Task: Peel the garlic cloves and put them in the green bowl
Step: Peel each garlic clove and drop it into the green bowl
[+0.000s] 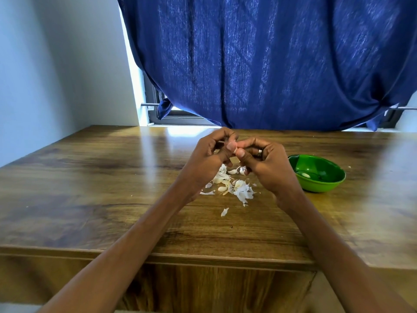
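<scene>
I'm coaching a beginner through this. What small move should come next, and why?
Probably keep pulling the skin off: both hands, left hand and right hand, pinch the garlic clove above the peels; the green bowl waits at right.

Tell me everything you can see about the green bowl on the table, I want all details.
The green bowl is round and shallow, bright green outside and darker green inside, with a glossy surface that looks like plastic or enamel. It stands upright on the wooden table, to the right of the right hand, which hides a small part of its rim; whether they touch cannot be told. Inside lies one small pale piece, seemingly a peeled garlic clove. The rest of the bowl shows only reflections.
</scene>
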A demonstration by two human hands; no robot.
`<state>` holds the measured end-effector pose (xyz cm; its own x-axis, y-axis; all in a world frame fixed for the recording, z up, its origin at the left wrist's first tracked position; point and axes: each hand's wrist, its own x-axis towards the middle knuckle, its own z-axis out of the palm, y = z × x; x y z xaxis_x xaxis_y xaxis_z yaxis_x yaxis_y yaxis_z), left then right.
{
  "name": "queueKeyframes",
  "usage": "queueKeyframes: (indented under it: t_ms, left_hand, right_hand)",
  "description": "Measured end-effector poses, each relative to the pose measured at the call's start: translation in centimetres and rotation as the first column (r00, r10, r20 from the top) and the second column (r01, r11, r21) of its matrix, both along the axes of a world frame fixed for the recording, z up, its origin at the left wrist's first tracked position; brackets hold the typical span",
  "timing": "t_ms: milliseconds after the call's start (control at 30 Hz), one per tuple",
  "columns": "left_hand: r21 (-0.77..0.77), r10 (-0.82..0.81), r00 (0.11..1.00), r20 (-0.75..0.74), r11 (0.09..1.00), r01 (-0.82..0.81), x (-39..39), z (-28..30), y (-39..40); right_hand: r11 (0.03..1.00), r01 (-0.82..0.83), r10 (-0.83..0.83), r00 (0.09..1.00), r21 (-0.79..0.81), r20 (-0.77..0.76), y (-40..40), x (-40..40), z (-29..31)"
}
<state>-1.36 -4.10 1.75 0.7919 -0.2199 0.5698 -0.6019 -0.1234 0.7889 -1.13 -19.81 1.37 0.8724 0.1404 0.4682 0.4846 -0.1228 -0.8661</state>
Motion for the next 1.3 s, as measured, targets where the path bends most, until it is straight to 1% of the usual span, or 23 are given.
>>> queueKeyframes:
  t_ms: [233, 433, 533, 633, 800, 1033, 1300]
  left_hand:
    - [-0.025, -0.024, 0.999, -0.021, 0.999, 0.023, -0.06, 0.05, -0.07]
    - [-0.083, 0.061, 0.998, 0.011, 0.995, -0.06, 0.19, -0.07, -0.22]
    - [-0.139, 0.112, 0.993, 0.021, 0.984, -0.108, 0.37, -0.07, -0.05]
    - [-0.163, 0.124, 0.991, 0.052, 0.98, -0.114, 0.64, -0.18, 0.02]
    - [-0.129, 0.115, 0.992, 0.061, 0.986, -0.106, 0.64, -0.28, -0.04]
    - [-0.068, 0.139, 0.988, 0.066, 0.989, -0.135, 0.56, -0.36, -0.25]
    - [-0.067, 0.142, 0.987, 0.076, 0.988, -0.137, 0.58, -0.52, -0.46]
  right_hand:
    - [0.999, -0.019, 0.02, 0.999, 0.028, -0.039, 0.05, -0.41, 0.15]
    - [0.999, 0.002, -0.001, 0.999, 0.041, -0.036, 0.16, -0.73, 0.5]
    - [1.0, 0.004, -0.004, 1.0, 0.009, -0.016, 0.19, -0.75, 0.47]
    - [1.0, 0.001, -0.001, 1.0, -0.007, 0.001, 0.27, -0.9, 0.46]
    - [1.0, 0.007, -0.007, 1.0, -0.009, 0.021, 0.22, -0.73, 0.4]
    - [0.996, 0.056, -0.051, 0.996, -0.064, 0.073, 0.18, -0.2, 0.03]
    - [0.992, 0.096, -0.087, 0.991, -0.084, 0.103, 0.53, -0.16, -0.33]
